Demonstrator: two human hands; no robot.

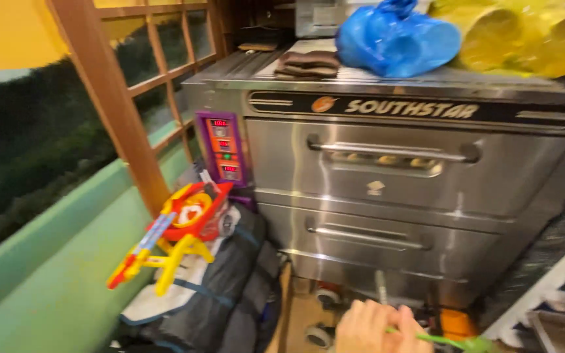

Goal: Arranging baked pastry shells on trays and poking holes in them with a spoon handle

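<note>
Hand (375, 329), left or right unclear, fingers curled tight round thin green stick (449, 340), low before steel deck oven (387, 196); reason unclear.

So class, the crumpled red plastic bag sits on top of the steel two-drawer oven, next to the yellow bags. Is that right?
Not quite: the head view shows the crumpled plastic bag is blue, not red. It does sit on top of the steel two-drawer oven, next to the yellow bags.
</note>
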